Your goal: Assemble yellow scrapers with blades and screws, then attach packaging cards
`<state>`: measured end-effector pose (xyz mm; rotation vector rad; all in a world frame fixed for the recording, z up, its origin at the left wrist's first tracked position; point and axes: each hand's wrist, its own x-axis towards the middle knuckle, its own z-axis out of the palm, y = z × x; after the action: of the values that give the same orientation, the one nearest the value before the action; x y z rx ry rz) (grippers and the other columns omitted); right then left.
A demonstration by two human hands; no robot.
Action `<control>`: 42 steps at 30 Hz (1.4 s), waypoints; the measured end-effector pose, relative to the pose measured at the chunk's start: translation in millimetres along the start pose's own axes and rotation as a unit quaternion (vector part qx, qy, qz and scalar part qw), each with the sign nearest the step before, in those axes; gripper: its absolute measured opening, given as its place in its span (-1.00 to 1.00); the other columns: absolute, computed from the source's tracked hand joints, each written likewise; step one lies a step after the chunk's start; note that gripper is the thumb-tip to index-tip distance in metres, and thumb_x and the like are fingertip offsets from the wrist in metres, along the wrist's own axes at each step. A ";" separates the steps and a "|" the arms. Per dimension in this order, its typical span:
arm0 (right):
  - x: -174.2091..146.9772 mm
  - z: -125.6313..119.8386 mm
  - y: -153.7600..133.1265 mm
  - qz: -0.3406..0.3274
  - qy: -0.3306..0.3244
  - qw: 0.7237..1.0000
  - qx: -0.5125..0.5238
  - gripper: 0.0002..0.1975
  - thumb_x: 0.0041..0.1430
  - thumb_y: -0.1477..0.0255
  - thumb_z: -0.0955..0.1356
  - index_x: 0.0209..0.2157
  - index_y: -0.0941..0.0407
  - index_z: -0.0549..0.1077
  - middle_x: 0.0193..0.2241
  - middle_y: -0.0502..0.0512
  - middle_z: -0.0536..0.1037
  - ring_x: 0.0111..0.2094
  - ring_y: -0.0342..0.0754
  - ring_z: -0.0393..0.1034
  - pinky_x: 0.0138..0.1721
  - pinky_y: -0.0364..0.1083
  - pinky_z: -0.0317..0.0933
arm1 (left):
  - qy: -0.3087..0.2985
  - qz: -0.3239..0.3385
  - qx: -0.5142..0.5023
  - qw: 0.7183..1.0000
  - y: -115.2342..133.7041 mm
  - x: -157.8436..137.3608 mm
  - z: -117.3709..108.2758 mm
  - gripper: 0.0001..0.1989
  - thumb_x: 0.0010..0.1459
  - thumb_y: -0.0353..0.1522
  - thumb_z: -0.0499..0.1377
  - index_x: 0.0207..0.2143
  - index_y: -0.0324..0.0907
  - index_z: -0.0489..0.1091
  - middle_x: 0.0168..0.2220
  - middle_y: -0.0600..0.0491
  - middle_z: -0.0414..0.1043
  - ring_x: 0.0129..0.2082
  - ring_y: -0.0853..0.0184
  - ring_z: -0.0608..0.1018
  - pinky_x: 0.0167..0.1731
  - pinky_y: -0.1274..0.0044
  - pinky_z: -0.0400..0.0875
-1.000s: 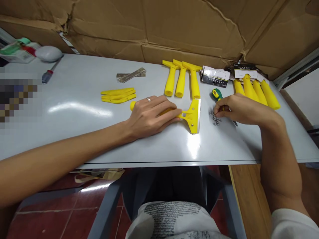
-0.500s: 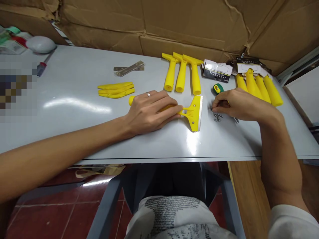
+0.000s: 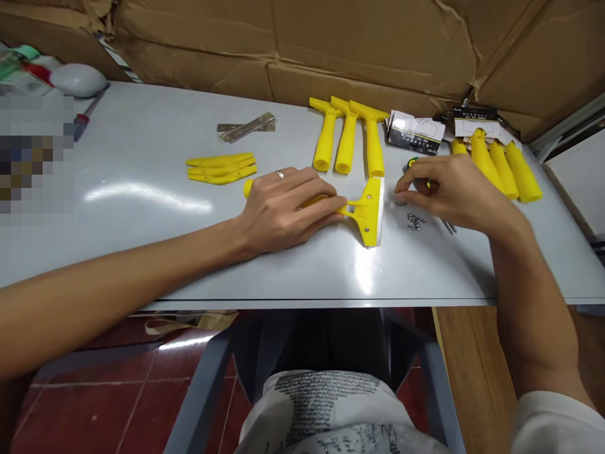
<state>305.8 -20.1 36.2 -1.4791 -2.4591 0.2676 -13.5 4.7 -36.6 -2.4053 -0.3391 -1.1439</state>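
Note:
My left hand [image 3: 293,208] is wrapped around the handle of a yellow scraper [image 3: 366,211], which lies on the table with its blade edge facing right. Two screw heads show on the scraper's head. To the right, my right hand [image 3: 447,189] is closed in a pinch just above the table; whatever sits between its fingertips is too small to make out. Below those fingers lies a small pile of screws [image 3: 416,221]. A green and yellow screwdriver [image 3: 412,162] is partly hidden behind the right hand, its shaft tip showing below the palm.
Several yellow scraper handles [image 3: 347,135] stand in a row at the back. Yellow cover plates [image 3: 221,168] and metal blades [image 3: 248,128] lie to the left. Printed cards [image 3: 414,132] and packaged yellow scrapers [image 3: 501,167] rest at the back right. Cardboard [image 3: 198,69] lines the far side.
My right hand has lifted slightly up from the screws, fingertips still pinched, uncovering more of the pile. My left hand keeps its hold on the scraper.

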 end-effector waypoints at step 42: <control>-0.6 57.8 -48.1 -0.071 0.272 0.944 0.174 -0.88 0.45 0.37 0.45 -0.21 0.05 0.67 -0.06 0.17 0.67 -0.04 0.01 0.62 -0.20 -0.02 0.61 | 0.052 0.075 0.102 0.991 -7.4 3.1 5.4 -0.82 0.41 -0.42 0.38 0.04 -0.18 0.58 -0.24 0.06 0.69 -0.32 0.30 0.62 -0.41 0.44 0.39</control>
<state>247.8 -44.4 -5.0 -1.0472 -1.9397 0.2135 -10.9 13.9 -35.0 -2.1457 -0.2267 -1.1058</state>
